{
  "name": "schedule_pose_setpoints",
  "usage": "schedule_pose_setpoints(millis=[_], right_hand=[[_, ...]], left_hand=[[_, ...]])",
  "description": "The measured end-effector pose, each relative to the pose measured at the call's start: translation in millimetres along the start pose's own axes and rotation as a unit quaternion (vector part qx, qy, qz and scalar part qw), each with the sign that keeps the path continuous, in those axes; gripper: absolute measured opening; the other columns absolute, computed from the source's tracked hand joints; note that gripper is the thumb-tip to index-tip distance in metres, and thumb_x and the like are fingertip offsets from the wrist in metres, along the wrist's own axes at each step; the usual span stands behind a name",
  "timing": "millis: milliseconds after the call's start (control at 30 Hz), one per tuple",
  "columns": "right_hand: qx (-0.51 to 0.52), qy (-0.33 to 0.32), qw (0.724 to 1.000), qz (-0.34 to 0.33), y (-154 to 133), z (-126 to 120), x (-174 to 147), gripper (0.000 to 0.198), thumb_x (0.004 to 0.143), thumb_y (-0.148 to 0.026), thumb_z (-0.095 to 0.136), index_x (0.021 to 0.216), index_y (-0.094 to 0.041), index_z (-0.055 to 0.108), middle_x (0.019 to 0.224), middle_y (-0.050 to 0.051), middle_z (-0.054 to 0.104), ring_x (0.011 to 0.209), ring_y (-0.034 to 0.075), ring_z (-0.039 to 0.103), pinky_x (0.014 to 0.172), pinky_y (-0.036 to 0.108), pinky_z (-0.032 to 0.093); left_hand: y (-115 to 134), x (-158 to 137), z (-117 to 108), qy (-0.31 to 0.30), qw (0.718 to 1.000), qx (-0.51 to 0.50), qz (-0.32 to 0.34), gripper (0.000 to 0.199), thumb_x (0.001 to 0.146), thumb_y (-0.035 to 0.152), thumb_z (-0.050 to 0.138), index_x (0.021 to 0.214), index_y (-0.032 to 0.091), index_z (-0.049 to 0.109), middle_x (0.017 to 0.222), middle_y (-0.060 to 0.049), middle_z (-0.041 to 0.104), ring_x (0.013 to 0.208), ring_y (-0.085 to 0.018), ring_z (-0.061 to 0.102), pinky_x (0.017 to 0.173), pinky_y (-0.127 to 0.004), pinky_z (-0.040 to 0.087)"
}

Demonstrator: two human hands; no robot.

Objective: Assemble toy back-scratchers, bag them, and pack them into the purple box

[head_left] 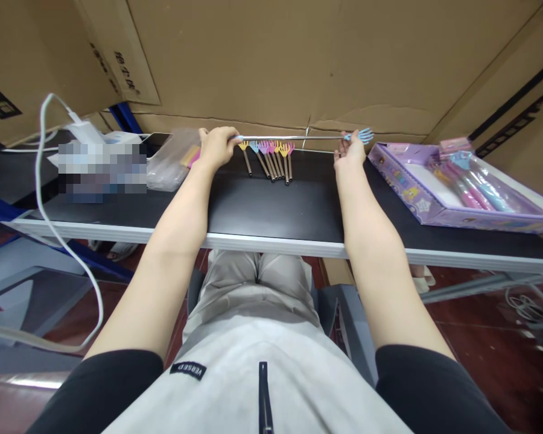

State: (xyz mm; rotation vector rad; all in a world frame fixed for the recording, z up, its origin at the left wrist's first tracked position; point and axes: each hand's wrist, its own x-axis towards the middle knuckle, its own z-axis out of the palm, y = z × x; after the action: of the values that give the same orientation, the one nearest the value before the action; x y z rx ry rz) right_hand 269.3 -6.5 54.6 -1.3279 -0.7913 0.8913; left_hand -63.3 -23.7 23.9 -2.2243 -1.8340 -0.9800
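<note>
An extended telescopic back scratcher [294, 138] with a blue claw-shaped head is stretched level between my two hands above the back of the black table. My left hand [218, 146] is closed around its handle end. At the other end, my right hand [350, 150] grips it just below the blue claw, which sticks out past the fingers to the right. Several collapsed back scratchers [271, 160] with yellow, blue, pink and purple heads lie in a row beneath the rod, their metal handles toward me.
At right stands a purple display box [438, 214] holding several back scratchers in clear wrapping. Clear plastic bags [169, 169] lie left of my left hand. A white cable [40, 175] loops down at far left. Cardboard [271, 60] walls the back of the black table [276, 211].
</note>
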Motion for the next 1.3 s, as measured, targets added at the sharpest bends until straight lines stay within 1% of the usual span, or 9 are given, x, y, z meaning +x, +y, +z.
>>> schedule_pose_setpoints(millis=[167,267,367,600,800,967,1100,1167,1300], right_hand=[[-0.023,-0.010,1.000,-0.019,6,35,-31,0.051,0.115,-0.039,0.008,0.108,-0.017,0.053,0.159,0.012,0.054,0.138,0.007,0.057,0.078,0.010,0.047],[-0.017,-0.090,0.993,-0.078,19,66,-57,0.060,0.112,-0.054,0.020,0.117,-0.012,0.061,0.141,0.014,0.066,0.127,0.018,0.066,0.080,0.021,0.052],[0.016,-0.169,0.979,-0.112,31,81,-71,0.055,0.110,-0.057,0.034,0.125,-0.010,0.060,0.124,0.013,0.071,0.118,0.021,0.071,0.082,0.026,0.053],[0.027,-0.213,0.975,-0.058,24,74,-85,0.038,0.102,-0.051,0.061,0.089,-0.015,0.060,0.089,0.005,0.072,0.082,0.012,0.071,0.074,0.022,0.054],[-0.116,-0.279,0.953,0.008,16,74,-100,0.031,0.101,-0.039,0.067,0.079,-0.018,0.059,0.060,-0.001,0.059,0.057,0.013,0.061,0.067,0.027,0.058],[-0.167,-0.278,0.944,0.063,8,53,-69,0.029,0.109,-0.038,0.048,0.096,-0.017,0.063,0.065,0.003,0.066,0.056,0.015,0.065,0.074,0.034,0.062],[-0.277,-0.178,0.944,-0.013,18,32,-33,0.032,0.110,-0.030,0.039,0.110,-0.012,0.066,0.074,0.009,0.072,0.064,0.017,0.069,0.081,0.032,0.061],[-0.371,-0.134,0.917,-0.065,27,26,-21,0.036,0.109,-0.024,0.036,0.118,-0.008,0.067,0.083,0.015,0.075,0.076,0.021,0.073,0.085,0.033,0.060],[-0.531,-0.105,0.830,-0.136,39,24,-16,0.041,0.107,-0.022,0.038,0.131,-0.003,0.066,0.118,0.024,0.074,0.116,0.030,0.071,0.103,0.037,0.053]], left_hand=[[23,-4,4,-0.002,1.000,0.001,0.017,0.023,0.102,0.028,0.049,0.112,0.023,0.069,0.115,-0.012,0.075,0.123,-0.035,0.060,0.110,-0.056,0.033],[57,-12,13,-0.025,0.997,-0.007,0.079,0.022,0.101,0.026,0.050,0.110,0.019,0.069,0.109,-0.013,0.074,0.115,-0.033,0.064,0.111,-0.055,0.034],[82,-20,22,-0.021,0.994,-0.009,0.103,0.021,0.100,0.026,0.050,0.104,0.017,0.069,0.099,-0.013,0.073,0.106,-0.033,0.066,0.108,-0.052,0.037],[93,-21,28,-0.012,0.994,-0.066,0.091,0.027,0.100,0.035,0.052,0.085,0.018,0.066,0.083,-0.012,0.071,0.092,-0.030,0.065,0.088,-0.039,0.045],[89,-22,34,-0.022,0.986,-0.119,0.113,0.028,0.095,0.032,0.057,0.072,0.018,0.063,0.068,-0.006,0.065,0.072,-0.023,0.060,0.072,-0.033,0.041],[88,-25,35,-0.086,0.970,-0.144,0.177,0.031,0.093,0.035,0.061,0.066,0.019,0.061,0.057,-0.001,0.056,0.060,-0.018,0.050,0.064,-0.032,0.036],[88,-25,35,-0.100,0.969,-0.127,0.186,0.029,0.094,0.031,0.059,0.068,0.019,0.063,0.060,-0.003,0.058,0.065,-0.019,0.053,0.070,-0.034,0.039],[85,-24,36,-0.102,0.970,-0.123,0.184,0.029,0.094,0.031,0.058,0.069,0.019,0.064,0.062,-0.003,0.059,0.067,-0.020,0.054,0.072,-0.034,0.041],[81,-23,39,-0.108,0.971,-0.115,0.181,0.028,0.094,0.031,0.058,0.070,0.019,0.066,0.067,-0.005,0.064,0.071,-0.021,0.057,0.076,-0.036,0.043]])
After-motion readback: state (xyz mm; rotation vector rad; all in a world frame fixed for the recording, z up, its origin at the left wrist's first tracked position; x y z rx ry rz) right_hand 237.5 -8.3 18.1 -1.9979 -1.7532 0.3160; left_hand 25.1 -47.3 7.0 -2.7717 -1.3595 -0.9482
